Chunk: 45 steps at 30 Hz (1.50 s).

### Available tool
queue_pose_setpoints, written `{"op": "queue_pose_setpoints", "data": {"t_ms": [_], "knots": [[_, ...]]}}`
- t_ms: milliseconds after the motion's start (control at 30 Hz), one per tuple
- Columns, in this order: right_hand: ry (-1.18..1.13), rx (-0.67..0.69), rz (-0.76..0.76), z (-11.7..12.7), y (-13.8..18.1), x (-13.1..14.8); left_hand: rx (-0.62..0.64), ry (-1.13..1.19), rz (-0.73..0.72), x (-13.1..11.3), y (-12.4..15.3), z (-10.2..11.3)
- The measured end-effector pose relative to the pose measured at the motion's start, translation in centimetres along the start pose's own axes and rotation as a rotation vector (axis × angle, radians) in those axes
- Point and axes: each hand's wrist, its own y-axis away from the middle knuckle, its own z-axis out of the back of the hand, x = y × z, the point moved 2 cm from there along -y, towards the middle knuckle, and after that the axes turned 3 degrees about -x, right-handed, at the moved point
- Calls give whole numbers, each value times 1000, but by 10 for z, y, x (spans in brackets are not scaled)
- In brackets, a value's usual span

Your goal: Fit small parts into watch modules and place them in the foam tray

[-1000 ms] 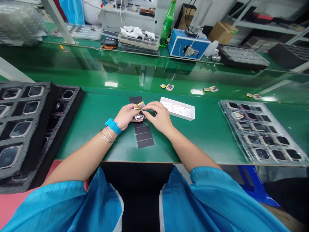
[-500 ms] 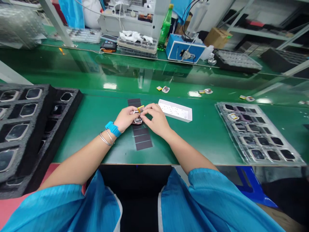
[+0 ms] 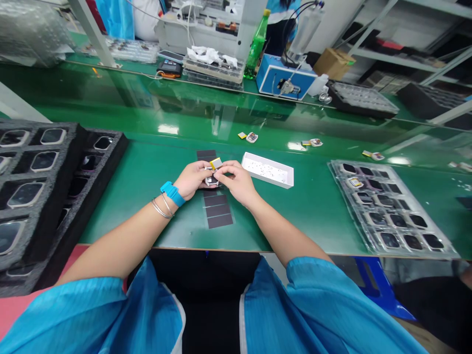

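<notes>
My left hand is closed around the left side of a small open smartwatch case with electronics showing inside. A battery with a yellow edge stands out from the far side of the case, tilted up. My right hand is closed, thumb and index finger pinched together at the case's right inner edge. Whatever sits between those fingertips is too small to make out. Beneath both hands lies a sheet of black adhesive strips, partly covered by them. A white box holding tiny parts rests just right of my right hand.
Black foam trays with watch screens are stacked at left. A clear plastic tray of watch parts lies at right. Open watch cases with batteries sit along the green far strip. Behind stand a green bottle and blue machine.
The battery has tipped so more of its silver face shows. My right fingers have shifted slightly on the case. The whole view has moved a little.
</notes>
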Motion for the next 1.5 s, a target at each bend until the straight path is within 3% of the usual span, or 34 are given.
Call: {"op": "queue_pose_setpoints", "data": {"t_ms": [400, 1000, 1100, 1233, 1500], "knots": [[-6, 20, 35, 2, -1, 0, 22, 7, 19, 1, 0, 2], [204, -48, 134, -2, 4, 5, 49, 35, 1, 4, 0, 7], [105, -65, 37, 0, 1, 3, 76, 24, 5, 2, 3, 7], [-129, 27, -62, 0, -5, -3, 103, -11, -5, 2, 4, 7], [100, -105, 151, 7, -3, 7, 228, 62, 51, 1, 2, 9]]}}
